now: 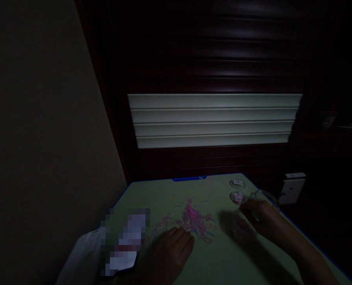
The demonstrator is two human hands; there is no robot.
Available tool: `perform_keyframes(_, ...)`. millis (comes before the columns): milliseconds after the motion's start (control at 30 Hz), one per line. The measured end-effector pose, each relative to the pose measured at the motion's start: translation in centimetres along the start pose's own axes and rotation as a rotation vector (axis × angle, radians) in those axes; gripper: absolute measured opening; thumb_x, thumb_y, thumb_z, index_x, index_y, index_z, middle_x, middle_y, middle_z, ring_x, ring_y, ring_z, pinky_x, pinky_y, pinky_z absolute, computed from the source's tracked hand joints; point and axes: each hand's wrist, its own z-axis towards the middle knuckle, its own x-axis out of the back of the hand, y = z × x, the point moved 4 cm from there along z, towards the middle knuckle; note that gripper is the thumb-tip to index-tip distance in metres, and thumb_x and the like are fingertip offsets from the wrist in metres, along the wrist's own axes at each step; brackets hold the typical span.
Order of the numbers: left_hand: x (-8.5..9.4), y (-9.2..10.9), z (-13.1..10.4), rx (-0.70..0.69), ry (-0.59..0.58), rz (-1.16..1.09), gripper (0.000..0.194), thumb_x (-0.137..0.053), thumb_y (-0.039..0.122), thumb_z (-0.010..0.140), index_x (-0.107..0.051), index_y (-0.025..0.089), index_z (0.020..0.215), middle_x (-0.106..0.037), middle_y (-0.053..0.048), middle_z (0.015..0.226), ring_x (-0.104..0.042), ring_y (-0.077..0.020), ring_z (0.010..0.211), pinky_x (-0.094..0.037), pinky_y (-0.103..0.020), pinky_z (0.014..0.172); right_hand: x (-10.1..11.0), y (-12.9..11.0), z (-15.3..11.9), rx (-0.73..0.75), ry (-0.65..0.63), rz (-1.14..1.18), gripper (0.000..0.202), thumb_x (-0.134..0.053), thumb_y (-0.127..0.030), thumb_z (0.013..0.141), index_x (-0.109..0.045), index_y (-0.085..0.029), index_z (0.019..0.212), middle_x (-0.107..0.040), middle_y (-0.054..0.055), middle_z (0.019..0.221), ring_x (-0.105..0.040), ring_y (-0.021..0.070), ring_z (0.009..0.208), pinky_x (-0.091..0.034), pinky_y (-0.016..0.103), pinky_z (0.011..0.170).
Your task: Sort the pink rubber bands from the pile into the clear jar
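Many thin pink and purple bits point(193, 218) lie loose; a small clear round dish point(231, 197) has some pink ones. Left hand point(174, 250) half curled, right hand point(261, 215) pinched; I can't tell if they hold any.

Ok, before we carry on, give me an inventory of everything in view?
Table: one, greenish, blue-edged, centre
Small pieces: many, mostly pink, mid-table
Small dishes: two, clear, far right of table
Tub: one, clear, below right hand
Pixelated item: one, pale, table's left
White boxes: apparently two, beyond table's right
Slatted panel: one, whitish, behind table
Cup: one, pale, dim right background
Left hand: one, beside pieces
Right hand: one, over tub
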Motion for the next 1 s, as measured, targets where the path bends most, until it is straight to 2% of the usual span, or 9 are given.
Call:
perform_keyframes(467, -0.3, -0.1, -0.1, 0.01, -0.015, 0.02, 0.02, -0.042, 0.002, 0.086, -0.054, 0.014, 0.096, -0.06, -0.005, 0.085, -0.056, -0.0178, 0.078, -0.047, -0.031, 0.073, -0.2, 0.9, -0.1, -0.059, -0.009, 0.008, 0.026, -0.045, -0.014, 0.082, -0.068, -0.016, 0.095, -0.069, 0.012, 0.1, -0.064, 0.0232, 0.088, -0.046, 0.033, 0.076)
perform_keyframes(633, -0.6, -0.1, -0.2, 0.021, -0.016, 0.027, 0.019, -0.046, 0.0, 0.083, -0.054, 0.014, 0.093, -0.06, -0.004, 0.085, -0.056, -0.0185, 0.078, -0.047, -0.032, 0.073, 0.0, 0.8, 0.0, -0.034, 0.0, 0.005, 0.025, -0.044, -0.014, 0.084, -0.067, -0.018, 0.095, -0.069, 0.012, 0.101, -0.064, 0.023, 0.088, -0.047, 0.034, 0.077)
perform_keyframes(733, -1.0, -0.4, -0.3, 0.064, -0.042, 0.024, 0.021, -0.051, -0.002, 0.078, -0.054, 0.015, 0.091, -0.061, -0.003, 0.086, -0.056, -0.0191, 0.078, -0.048, -0.032, 0.073, -0.1, 0.2, 0.2, -0.017, 0.07, -0.006, 0.025, -0.044, -0.016, 0.086, -0.066, -0.018, 0.096, -0.068, 0.011, 0.102, -0.063, 0.0227, 0.091, -0.047, 0.034, 0.078)
perform_keyframes(867, -1.6, -1.0, -0.5, 0.137, -0.048, 0.015, 0.025, -0.051, -0.004, 0.077, -0.056, 0.016, 0.092, -0.061, -0.003, 0.09, -0.056, -0.0187, 0.083, -0.047, -0.032, 0.078, -0.7, -1.7, 0.2, 0.034, 0.149, -0.009, 0.025, -0.042, -0.018, 0.089, -0.065, -0.019, 0.099, -0.067, 0.01, 0.095, -0.063, 0.0208, 0.086, -0.047, 0.032, 0.074)
perform_keyframes(1000, -1.8, -1.4, -0.5, 0.209, -0.099, 0.033, 0.024, -0.049, -0.003, 0.078, -0.058, 0.016, 0.09, -0.061, -0.003, 0.09, -0.056, -0.0187, 0.084, -0.047, -0.033, 0.079, -2.1, -4.0, 0.3, 0.159, 0.107, -0.038, 0.025, -0.042, -0.014, 0.089, -0.065, -0.017, 0.098, -0.066, 0.009, 0.088, -0.061, 0.0189, 0.081, -0.045, 0.03, 0.072)
